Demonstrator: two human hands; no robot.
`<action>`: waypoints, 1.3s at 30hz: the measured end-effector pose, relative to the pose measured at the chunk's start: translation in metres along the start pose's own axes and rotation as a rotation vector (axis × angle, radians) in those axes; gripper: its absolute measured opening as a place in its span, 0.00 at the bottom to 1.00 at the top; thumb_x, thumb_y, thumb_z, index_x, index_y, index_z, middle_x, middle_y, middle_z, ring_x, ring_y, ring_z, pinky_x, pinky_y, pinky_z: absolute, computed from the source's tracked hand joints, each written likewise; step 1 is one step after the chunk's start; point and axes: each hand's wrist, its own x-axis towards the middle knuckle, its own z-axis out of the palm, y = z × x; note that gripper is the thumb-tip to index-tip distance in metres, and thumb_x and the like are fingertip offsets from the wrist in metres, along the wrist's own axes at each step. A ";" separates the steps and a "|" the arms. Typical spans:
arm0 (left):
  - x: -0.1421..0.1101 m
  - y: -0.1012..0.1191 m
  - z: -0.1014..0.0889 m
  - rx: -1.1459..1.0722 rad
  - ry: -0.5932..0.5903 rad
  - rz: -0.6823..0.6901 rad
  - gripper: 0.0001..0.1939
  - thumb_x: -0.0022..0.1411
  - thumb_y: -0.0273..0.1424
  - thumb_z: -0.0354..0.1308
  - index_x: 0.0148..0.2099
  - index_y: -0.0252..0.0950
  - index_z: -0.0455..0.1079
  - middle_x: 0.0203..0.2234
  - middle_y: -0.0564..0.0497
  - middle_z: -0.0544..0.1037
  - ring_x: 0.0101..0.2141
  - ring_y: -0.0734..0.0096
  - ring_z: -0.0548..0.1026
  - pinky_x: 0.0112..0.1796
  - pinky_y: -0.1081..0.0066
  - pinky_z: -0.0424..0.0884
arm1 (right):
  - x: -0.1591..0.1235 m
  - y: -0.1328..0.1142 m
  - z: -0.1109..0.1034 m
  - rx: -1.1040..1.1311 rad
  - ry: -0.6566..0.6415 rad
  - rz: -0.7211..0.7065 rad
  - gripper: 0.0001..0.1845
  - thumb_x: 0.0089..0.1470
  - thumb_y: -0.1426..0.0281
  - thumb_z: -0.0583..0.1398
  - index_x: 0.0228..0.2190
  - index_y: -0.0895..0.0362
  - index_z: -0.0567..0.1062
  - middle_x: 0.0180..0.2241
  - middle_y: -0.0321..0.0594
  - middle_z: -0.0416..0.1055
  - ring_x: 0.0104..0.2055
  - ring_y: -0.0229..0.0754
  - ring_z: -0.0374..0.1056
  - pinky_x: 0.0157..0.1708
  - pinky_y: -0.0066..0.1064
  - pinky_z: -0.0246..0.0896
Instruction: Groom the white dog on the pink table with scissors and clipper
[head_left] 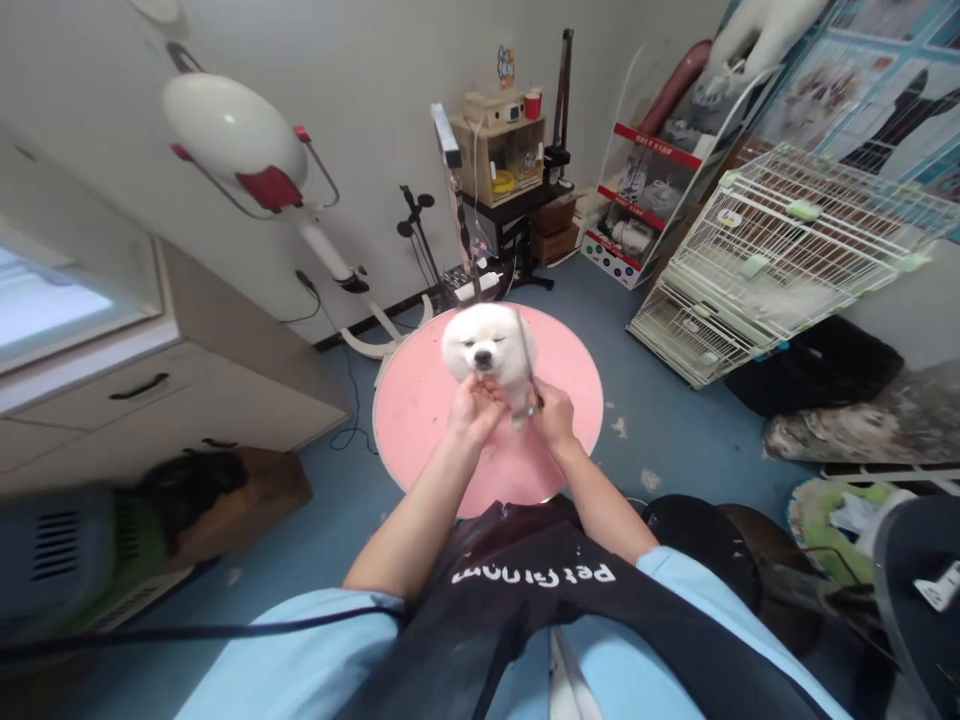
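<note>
A fluffy white dog (478,325) faces me on the round pink grooming table (409,400), its eyes nearly closed. My left hand (474,408) cups the dog's chin from below, fingers curled against the fur. In my right hand (553,412) is a pair of scissors (527,352), gripped at the handles. The blades point upward along the side of the dog's head, on the right. They look pressed together, though they are thin and slightly blurred. Most of the dog's body is hidden behind its head and my hands.
A white stand dryer (232,130) rises at the left, near a drawer cabinet (172,370). Behind the table is a grooming-arm post (461,220). White wire cages (780,240) and a shelf rack (652,180) stand at the right. Fur tufts (619,428) lie on the blue floor.
</note>
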 end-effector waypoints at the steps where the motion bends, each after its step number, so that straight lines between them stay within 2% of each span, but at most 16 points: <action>1: 0.000 0.002 0.000 0.011 0.009 0.010 0.15 0.73 0.28 0.46 0.30 0.33 0.62 0.19 0.55 0.65 0.17 0.83 0.63 0.20 0.80 0.58 | 0.002 0.003 0.006 0.119 0.001 0.121 0.11 0.56 0.63 0.55 0.31 0.56 0.75 0.25 0.38 0.70 0.30 0.42 0.65 0.35 0.32 0.61; 3: -0.002 0.005 0.002 0.034 0.039 0.031 0.16 0.73 0.27 0.45 0.30 0.33 0.62 0.19 0.56 0.65 0.17 0.83 0.63 0.19 0.80 0.56 | 0.006 0.008 0.018 0.364 -0.031 0.386 0.15 0.57 0.57 0.56 0.27 0.54 0.70 0.20 0.34 0.62 0.25 0.41 0.60 0.29 0.31 0.58; 5: -0.003 0.008 0.003 0.061 0.070 0.057 0.15 0.72 0.26 0.45 0.30 0.33 0.61 0.20 0.55 0.66 0.16 0.84 0.62 0.19 0.81 0.56 | 0.005 0.010 0.027 0.555 -0.141 0.505 0.19 0.54 0.51 0.59 0.26 0.53 0.67 0.18 0.32 0.58 0.23 0.39 0.57 0.25 0.31 0.56; 8: -0.004 0.012 0.004 0.092 0.076 0.098 0.14 0.69 0.22 0.46 0.29 0.33 0.61 0.20 0.55 0.66 0.16 0.84 0.61 0.18 0.81 0.56 | -0.004 0.012 0.028 0.863 -0.340 0.448 0.23 0.49 0.47 0.63 0.28 0.52 0.65 0.21 0.32 0.58 0.23 0.37 0.56 0.27 0.32 0.59; 11: -0.004 0.016 0.003 0.126 0.075 0.117 0.13 0.67 0.20 0.46 0.29 0.34 0.60 0.19 0.56 0.65 0.16 0.83 0.61 0.18 0.81 0.56 | -0.010 0.014 0.025 1.112 -0.404 0.464 0.25 0.50 0.46 0.64 0.28 0.52 0.62 0.23 0.31 0.57 0.24 0.36 0.55 0.30 0.33 0.61; 15: -0.004 0.020 0.005 0.144 0.075 0.139 0.12 0.68 0.20 0.46 0.30 0.34 0.59 0.20 0.56 0.65 0.16 0.83 0.62 0.19 0.81 0.57 | -0.011 0.016 0.032 1.102 -0.566 0.614 0.23 0.49 0.50 0.66 0.28 0.52 0.64 0.22 0.31 0.57 0.24 0.37 0.57 0.29 0.32 0.60; 16: -0.005 0.021 0.005 0.136 0.081 0.147 0.13 0.68 0.21 0.46 0.30 0.34 0.59 0.19 0.56 0.64 0.16 0.83 0.61 0.19 0.81 0.57 | -0.012 0.019 0.034 1.125 -0.572 0.597 0.22 0.49 0.50 0.66 0.29 0.52 0.64 0.22 0.31 0.57 0.24 0.37 0.57 0.30 0.33 0.61; 18: -0.006 0.024 0.004 0.119 0.090 0.163 0.14 0.70 0.22 0.45 0.30 0.34 0.59 0.19 0.56 0.64 0.16 0.84 0.61 0.19 0.82 0.57 | -0.016 0.031 0.033 1.143 -0.479 0.551 0.20 0.54 0.50 0.62 0.30 0.51 0.65 0.22 0.30 0.58 0.24 0.37 0.58 0.34 0.35 0.65; 21: -0.009 0.028 -0.002 0.118 0.105 0.195 0.12 0.69 0.21 0.46 0.31 0.34 0.61 0.20 0.56 0.65 0.16 0.84 0.61 0.19 0.83 0.57 | -0.028 0.062 0.018 0.783 -0.345 0.654 0.19 0.60 0.49 0.55 0.28 0.51 0.66 0.20 0.31 0.59 0.24 0.39 0.61 0.35 0.35 0.66; 23: -0.010 0.030 -0.007 0.132 0.127 0.213 0.11 0.67 0.20 0.48 0.31 0.35 0.61 0.20 0.57 0.66 0.16 0.84 0.61 0.19 0.83 0.57 | -0.040 0.084 0.006 0.495 -0.366 0.742 0.20 0.60 0.51 0.55 0.25 0.52 0.66 0.15 0.32 0.58 0.22 0.41 0.62 0.31 0.34 0.64; 26: -0.011 0.030 -0.011 0.186 0.123 0.210 0.12 0.66 0.20 0.50 0.30 0.35 0.60 0.19 0.58 0.63 0.15 0.84 0.60 0.17 0.83 0.56 | -0.056 0.100 -0.003 0.358 -0.459 0.800 0.20 0.57 0.55 0.58 0.20 0.53 0.65 0.10 0.32 0.55 0.17 0.41 0.59 0.25 0.33 0.59; 28: -0.011 0.029 -0.011 0.228 0.106 0.215 0.12 0.67 0.20 0.49 0.29 0.34 0.61 0.18 0.58 0.62 0.15 0.84 0.60 0.16 0.83 0.54 | -0.062 0.091 0.000 0.360 -0.529 0.821 0.17 0.55 0.57 0.60 0.22 0.54 0.66 0.11 0.34 0.60 0.17 0.39 0.60 0.24 0.32 0.59; 30: -0.010 0.027 -0.008 0.250 0.107 0.240 0.12 0.67 0.20 0.50 0.29 0.33 0.62 0.18 0.57 0.62 0.15 0.84 0.59 0.16 0.83 0.53 | -0.064 0.068 0.010 0.486 -0.622 0.773 0.14 0.50 0.59 0.64 0.29 0.55 0.68 0.18 0.36 0.69 0.21 0.39 0.66 0.26 0.31 0.62; 32: -0.009 0.024 -0.006 0.254 0.105 0.267 0.11 0.66 0.20 0.52 0.30 0.33 0.63 0.19 0.56 0.64 0.15 0.85 0.59 0.16 0.83 0.54 | -0.060 0.039 0.024 0.668 -0.692 0.643 0.21 0.42 0.64 0.69 0.36 0.55 0.67 0.25 0.36 0.73 0.26 0.39 0.70 0.29 0.31 0.64; 36: -0.008 0.020 -0.003 0.244 0.094 0.288 0.10 0.65 0.21 0.54 0.30 0.33 0.64 0.18 0.56 0.64 0.16 0.85 0.60 0.16 0.83 0.55 | -0.046 -0.009 0.052 0.746 -0.605 0.351 0.22 0.40 0.64 0.68 0.36 0.54 0.65 0.31 0.33 0.71 0.33 0.38 0.70 0.36 0.32 0.66; 39: -0.008 0.018 -0.005 0.215 0.110 0.277 0.11 0.67 0.21 0.53 0.29 0.32 0.64 0.18 0.56 0.64 0.15 0.85 0.60 0.16 0.84 0.55 | -0.038 -0.017 0.065 0.755 -0.530 0.282 0.24 0.40 0.65 0.67 0.37 0.52 0.61 0.31 0.30 0.67 0.35 0.37 0.68 0.39 0.32 0.66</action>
